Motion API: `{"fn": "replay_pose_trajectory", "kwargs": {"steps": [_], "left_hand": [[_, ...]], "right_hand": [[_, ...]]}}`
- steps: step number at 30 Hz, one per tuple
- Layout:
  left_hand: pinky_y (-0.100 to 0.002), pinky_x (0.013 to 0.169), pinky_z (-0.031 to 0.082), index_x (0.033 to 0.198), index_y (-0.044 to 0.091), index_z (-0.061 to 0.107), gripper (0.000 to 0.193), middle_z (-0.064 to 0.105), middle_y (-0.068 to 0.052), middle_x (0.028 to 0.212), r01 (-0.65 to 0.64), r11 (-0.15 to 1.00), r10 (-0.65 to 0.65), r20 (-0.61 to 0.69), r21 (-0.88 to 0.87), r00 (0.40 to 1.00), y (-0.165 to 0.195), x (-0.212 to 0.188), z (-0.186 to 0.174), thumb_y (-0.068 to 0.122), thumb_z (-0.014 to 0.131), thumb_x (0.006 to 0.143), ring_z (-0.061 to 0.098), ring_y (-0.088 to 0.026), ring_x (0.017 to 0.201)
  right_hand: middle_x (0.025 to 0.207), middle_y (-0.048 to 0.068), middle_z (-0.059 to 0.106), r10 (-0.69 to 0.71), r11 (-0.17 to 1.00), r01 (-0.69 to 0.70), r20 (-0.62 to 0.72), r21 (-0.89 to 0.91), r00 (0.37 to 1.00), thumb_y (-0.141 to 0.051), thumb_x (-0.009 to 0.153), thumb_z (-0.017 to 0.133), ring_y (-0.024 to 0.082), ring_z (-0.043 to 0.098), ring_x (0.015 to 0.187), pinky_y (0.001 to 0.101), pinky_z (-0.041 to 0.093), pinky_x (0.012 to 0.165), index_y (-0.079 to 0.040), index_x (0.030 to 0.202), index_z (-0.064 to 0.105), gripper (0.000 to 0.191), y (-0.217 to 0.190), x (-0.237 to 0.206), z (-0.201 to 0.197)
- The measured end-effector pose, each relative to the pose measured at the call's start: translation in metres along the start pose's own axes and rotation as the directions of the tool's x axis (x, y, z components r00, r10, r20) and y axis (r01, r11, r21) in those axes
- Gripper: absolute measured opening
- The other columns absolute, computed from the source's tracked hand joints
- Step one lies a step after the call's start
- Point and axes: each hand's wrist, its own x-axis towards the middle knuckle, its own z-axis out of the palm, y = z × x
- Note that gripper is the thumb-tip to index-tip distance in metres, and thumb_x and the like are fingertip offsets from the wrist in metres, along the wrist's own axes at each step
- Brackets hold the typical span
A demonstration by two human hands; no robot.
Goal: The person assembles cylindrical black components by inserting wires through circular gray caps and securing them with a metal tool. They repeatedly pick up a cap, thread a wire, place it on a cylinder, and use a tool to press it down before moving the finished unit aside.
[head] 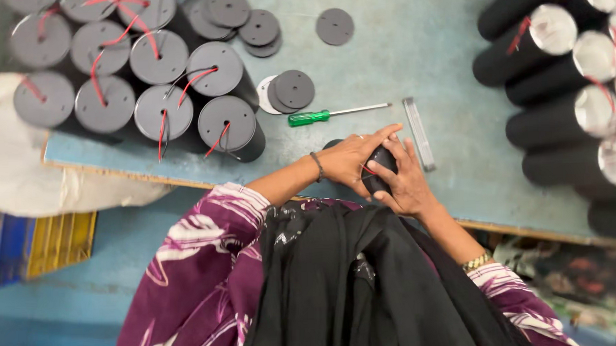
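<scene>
Head view, looking straight down: both hands meet at the middle of the frame, just above the near table edge, around one black cylinder (379, 168). The left hand (352, 161) comes in from the lower left and lies over the cylinder's top and left side, fingers stretched out to the right across it. The right hand (405, 182) comes up from the lower right and is curled round the cylinder's right side, so the piece is clasped between the two palms. Its long axis seems to run from the body up toward the table, though most of it is hidden by the fingers; a thin red wire (367, 170) shows at its left side. Neither hand is nearer: both are touching it.

Just above the hands lie a green-handled screwdriver (326, 115), pointing right, and to its right a slim metal bar (418, 132).

On the blue table (399, 51), upright capped cylinders (159, 96) with red wires fill the upper left; loose grey discs (287, 91) sit in the upper middle. Uncapped tubes (560, 79) lie stacked on their sides along the right edge. White cloth (10, 172) hangs at the left, with blue and yellow crates (27, 251) below.
</scene>
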Motion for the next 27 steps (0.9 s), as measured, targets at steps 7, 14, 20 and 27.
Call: {"fn": "replay_pose_trajectory", "kwargs": {"steps": [7,14,20,27], "left_hand": [[-0.044,0.105,0.046,0.165,0.012,0.027,0.115,0.065,-0.01,0.132,0.142,0.985,-0.118,-0.222,0.096,0.968,-0.005,0.015,0.04,0.043,0.083,0.069,0.062,-0.033,0.12],[-0.049,0.109,0.041,0.154,0.015,0.039,0.1,0.062,-0.01,0.129,0.232,0.938,-0.09,-0.464,0.259,0.881,0.014,0.028,0.076,0.048,0.084,0.072,0.059,-0.032,0.127],[-0.047,0.099,0.051,0.15,0.021,0.047,0.103,0.056,-0.018,0.132,0.296,0.918,-0.148,-0.463,0.265,0.874,0.027,0.037,0.029,0.038,0.088,0.056,0.059,-0.038,0.12],[-0.046,0.1,0.051,0.15,0.013,0.05,0.097,0.057,-0.017,0.131,0.357,0.792,0.01,-0.595,0.496,0.803,0.039,0.042,-0.153,0.035,0.092,0.065,0.059,-0.038,0.12]], "right_hand": [[0.155,0.02,0.04,0.024,0.978,0.014,-0.179,0.21,0.984,-0.043,0.109,0.041,0.046,0.042,0.144,0.061,0.032,0.12,-0.019,0.14,0.058,0.043,0.035,-0.012,0.006],[0.159,0.021,0.038,0.456,0.828,-0.336,-0.189,0.449,0.87,-0.029,0.114,0.039,0.038,0.042,0.146,0.0503,0.033,0.121,-0.005,0.149,0.045,0.043,0.014,-0.018,0.007],[0.165,0.017,0.034,0.648,0.516,-0.287,-0.149,0.807,0.747,-0.021,0.108,0.054,0.032,0.032,0.154,0.0443,0.028,0.125,0.002,0.159,0.029,0.061,0.022,0.027,-0.012],[0.164,0.013,0.035,0.718,0.379,-0.238,-0.122,0.894,0.685,-0.012,0.105,0.061,0.025,0.053,0.137,0.0393,0.046,0.112,-0.005,0.156,0.031,0.06,0.031,0.034,-0.003]]}}
